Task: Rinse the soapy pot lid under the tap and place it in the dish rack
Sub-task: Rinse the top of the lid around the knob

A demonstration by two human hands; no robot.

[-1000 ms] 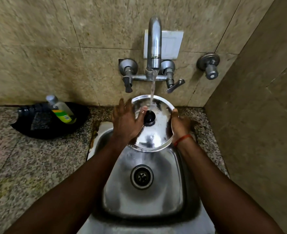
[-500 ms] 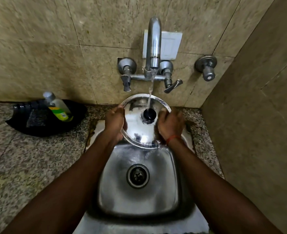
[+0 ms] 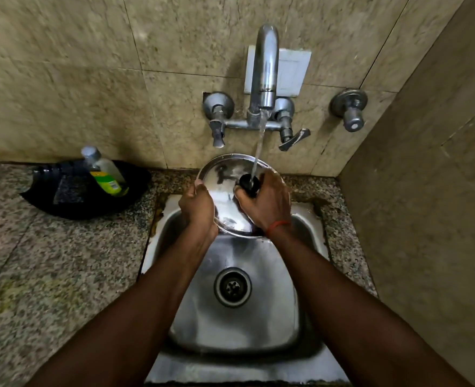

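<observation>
Under the tap [image 3: 263, 65], over the sink [image 3: 272, 317]: lid [image 3: 225, 174], rinse step in hand, my left grip [image 3: 198, 210] clasping its rim, my right grip [image 3: 267, 203] curled about its knob [image 3: 248, 182] in the stream; next, I judge, turn it to rinse the underside, then find the unseen rack.

Our single head-worn camera looks forward and steeply down, close over the sink [image 3: 230, 325], facing the tiled wall [image 3: 63, 79] and tap [image 3: 264, 65].
</observation>
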